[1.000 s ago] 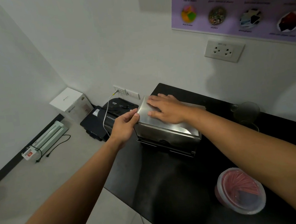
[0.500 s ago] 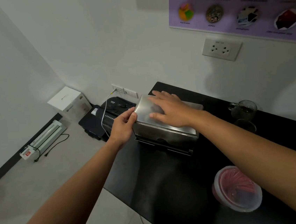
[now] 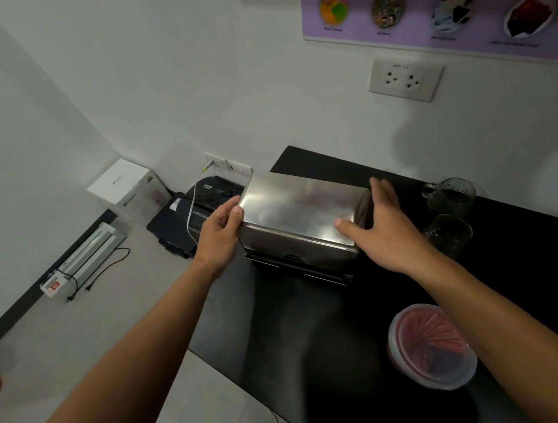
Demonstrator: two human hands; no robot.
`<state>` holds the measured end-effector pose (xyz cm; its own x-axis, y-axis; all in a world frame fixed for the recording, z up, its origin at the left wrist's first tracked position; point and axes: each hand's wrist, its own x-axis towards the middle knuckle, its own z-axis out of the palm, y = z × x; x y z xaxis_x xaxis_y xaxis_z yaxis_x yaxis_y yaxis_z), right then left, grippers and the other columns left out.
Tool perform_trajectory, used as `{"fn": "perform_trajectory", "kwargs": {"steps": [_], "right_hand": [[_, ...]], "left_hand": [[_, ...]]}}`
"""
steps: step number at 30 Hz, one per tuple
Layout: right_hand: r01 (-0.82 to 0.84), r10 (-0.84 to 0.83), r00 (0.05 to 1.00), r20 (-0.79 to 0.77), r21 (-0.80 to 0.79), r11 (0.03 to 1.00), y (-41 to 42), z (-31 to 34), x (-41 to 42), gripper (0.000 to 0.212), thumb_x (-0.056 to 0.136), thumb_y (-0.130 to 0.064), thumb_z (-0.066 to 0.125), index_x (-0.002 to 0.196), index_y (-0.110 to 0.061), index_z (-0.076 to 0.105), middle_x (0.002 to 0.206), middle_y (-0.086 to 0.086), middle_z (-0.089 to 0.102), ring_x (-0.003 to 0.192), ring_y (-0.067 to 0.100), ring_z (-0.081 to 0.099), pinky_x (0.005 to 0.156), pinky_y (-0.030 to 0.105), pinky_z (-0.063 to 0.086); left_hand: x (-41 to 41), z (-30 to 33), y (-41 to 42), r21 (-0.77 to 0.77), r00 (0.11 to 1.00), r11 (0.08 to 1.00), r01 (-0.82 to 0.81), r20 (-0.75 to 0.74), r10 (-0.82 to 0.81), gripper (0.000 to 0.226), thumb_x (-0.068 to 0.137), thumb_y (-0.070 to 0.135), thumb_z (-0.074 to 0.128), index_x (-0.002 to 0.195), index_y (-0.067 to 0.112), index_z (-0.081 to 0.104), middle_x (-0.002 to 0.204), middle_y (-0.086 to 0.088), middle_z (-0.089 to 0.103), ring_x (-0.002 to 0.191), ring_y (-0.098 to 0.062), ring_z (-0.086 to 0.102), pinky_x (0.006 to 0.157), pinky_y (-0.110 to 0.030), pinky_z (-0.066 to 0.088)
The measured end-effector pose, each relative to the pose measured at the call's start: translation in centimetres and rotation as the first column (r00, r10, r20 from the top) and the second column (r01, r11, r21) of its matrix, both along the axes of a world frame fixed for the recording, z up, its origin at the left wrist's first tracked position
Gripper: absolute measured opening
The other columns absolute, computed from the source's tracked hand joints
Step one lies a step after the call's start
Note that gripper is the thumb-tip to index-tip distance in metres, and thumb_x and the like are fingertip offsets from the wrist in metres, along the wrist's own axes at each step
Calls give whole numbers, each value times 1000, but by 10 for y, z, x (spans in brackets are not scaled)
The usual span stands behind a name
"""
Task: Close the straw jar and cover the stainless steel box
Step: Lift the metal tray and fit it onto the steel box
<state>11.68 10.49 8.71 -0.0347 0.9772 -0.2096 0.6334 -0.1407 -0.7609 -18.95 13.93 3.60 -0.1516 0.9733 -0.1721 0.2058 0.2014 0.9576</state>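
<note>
Stainless steel box (image 3: 293, 230) sits at the bench's (image 3: 283, 331) far left corner, brushed-metal cover on top, smooth and faintly reflective, rectangular with a folded front lip. We see a dark slotted base under its front edge.

Left hand (image 3: 220, 236) grips the cover's left edge, thumb on top at the corner, fingers curled underneath. Right hand (image 3: 381, 231) is at the cover's right end, fingers spread wide and straight, thumb tip touching the front right corner; we can't tell if the palm touches the side. It holds nothing.

Straw jar (image 3: 431, 345) stands near the bench's front right, round, translucent plastic, clear lid on, pink-red straws fanned inside. It's well apart from the box.

Two clear textured glass cups (image 3: 449, 193) sit by the bench's back edge, just right of the box. Bench top is glossy black.

Off the left edge, on the floor: black shredder-like unit (image 3: 207, 198) with a white cable (image 3: 190, 210), white cardboard carton (image 3: 127, 189).
</note>
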Motion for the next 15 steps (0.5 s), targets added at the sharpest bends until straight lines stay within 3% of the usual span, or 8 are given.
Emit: {"fn": "perform_trajectory", "kwargs": {"steps": [2, 4, 6, 8, 10, 12, 15], "right_hand": [[47, -53, 996, -70, -90, 995, -6, -12, 6, 117, 90, -63, 70, 168, -21, -7, 177, 2, -7, 162, 23, 7, 121, 32, 16], [66, -92, 986, -139, -176, 982, -10, -21, 10, 120, 87, -69, 68, 168, -22, -7, 177, 5, 3, 161, 28, 16, 122, 39, 23], [71, -124, 971, -206, -248, 966, -12, -30, 12, 120, 85, -73, 67, 168, -24, -4, 176, 5, 12, 159, 30, 22, 121, 42, 27], [46, -131, 951, -279, -290, 956, -12, -35, 9, 117, 85, -71, 69, 169, -24, 3, 175, 5, 21, 157, 31, 29, 122, 45, 30], [17, -114, 940, -322, -289, 957, -12, -38, 4, 98, 88, -63, 71, 166, -26, 24, 166, 2, 42, 146, 27, 46, 118, 51, 41], [5, -94, 935, -342, -253, 968, -12, -39, -2, 68, 93, -52, 72, 152, -32, 44, 146, -7, 61, 129, 17, 60, 111, 51, 49], [22, -115, 911, -395, -232, 972, -9, -37, -6, 54, 96, -38, 74, 145, -34, 51, 130, -17, 67, 120, 10, 65, 109, 48, 52]], "left_hand": [[4, -1, -1, -31, 1000, 999, -12, 12, 12, 39, 110, 37, 51, 148, 30, 57, 132, 9, 69, 127, -17, 64, 113, -50, 50], [6, -2, -1, -64, 1000, 998, 18, 21, -16, 34, 109, 45, 46, 134, 37, 67, 120, 12, 75, 124, -20, 65, 112, -50, 49], [6, -5, 4, -105, 996, 994, 30, 82, -21, 40, 107, 49, 43, 134, 31, 68, 118, 1, 77, 124, -29, 67, 110, -50, 49], [6, -8, 8, -127, 990, 990, 54, 138, -37, 45, 105, 50, 43, 135, 27, 67, 109, -4, 76, 109, -26, 71, 95, -42, 54], [3, -12, 10, -111, 987, 989, 99, 135, -84, 53, 104, 49, 45, 141, 12, 52, 101, -10, 70, 95, -13, 70, 82, -31, 56], [0, -18, 13, -89, 988, 989, 119, 112, -109, 53, 107, 49, 45, 138, 6, 40, 116, -15, 67, 96, -9, 68, 86, -30, 57], [-6, -21, 21, -101, 982, 982, 157, 118, -145, 48, 110, 48, 44, 145, 15, 51, 112, 1, 76, 98, -11, 74, 84, -29, 59]]}}
